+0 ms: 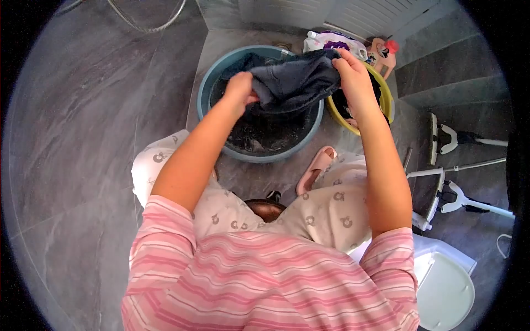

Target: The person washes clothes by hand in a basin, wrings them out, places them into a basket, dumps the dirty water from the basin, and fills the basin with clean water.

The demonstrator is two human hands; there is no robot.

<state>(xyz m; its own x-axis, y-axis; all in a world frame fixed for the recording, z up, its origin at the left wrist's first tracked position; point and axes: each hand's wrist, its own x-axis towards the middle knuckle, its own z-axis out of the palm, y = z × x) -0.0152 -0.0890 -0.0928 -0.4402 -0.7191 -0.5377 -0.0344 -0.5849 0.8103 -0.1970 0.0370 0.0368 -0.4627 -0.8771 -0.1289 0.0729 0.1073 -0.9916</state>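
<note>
A dark wet-looking cloth (298, 80) is stretched between my two hands above a round blue basin (204, 99). My left hand (241, 92) grips the cloth's left end, its fingers closed on the fabric. At the upper right end, my right hand (350, 71) pinches the cloth near the rim of a yellow basin (388, 102). Dark water and more dark fabric show inside the blue basin under the cloth. The yellow basin holds dark items, partly hidden behind my right forearm.
Behind the basins stand a white and purple bottle (337, 45) and a pinkish jug with a red cap (383, 54). Mops (455, 138) lean at the right, above a white lidded bin (446, 289). A metal hose (143, 25) lies at the upper left.
</note>
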